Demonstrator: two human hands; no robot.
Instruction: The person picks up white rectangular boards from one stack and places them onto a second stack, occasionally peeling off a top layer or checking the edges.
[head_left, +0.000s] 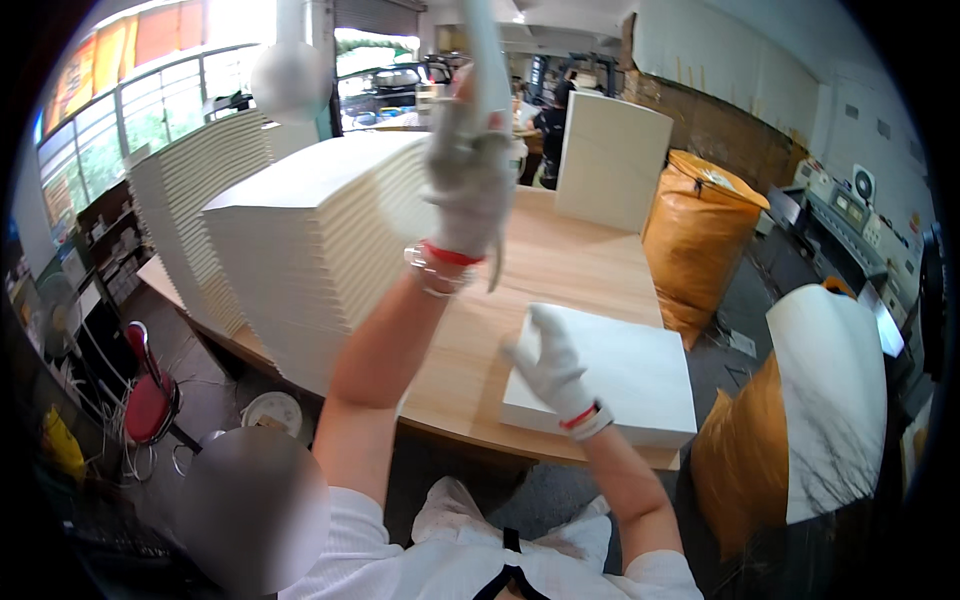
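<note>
Wooden worktop (590,270) fills most of the shot, so I'll place everything off that. Along its left side sit big fanned stacks of white sheets (300,240), another upright white stack (610,160) stands at its far end, and a stuffed orange sack (695,235) sits just off its right edge. On the near right corner lies a flat white pile (620,375). The right hand (550,365), gloved, rests on that pile's left edge with fingers spread apart, not clamping anything. The left hand (468,180), also gloved, is raised high above the worktop, grip closed around a white sheet (485,60). My guess: keep the pile pinned flat and square the sheet's edges before lowering.
</note>
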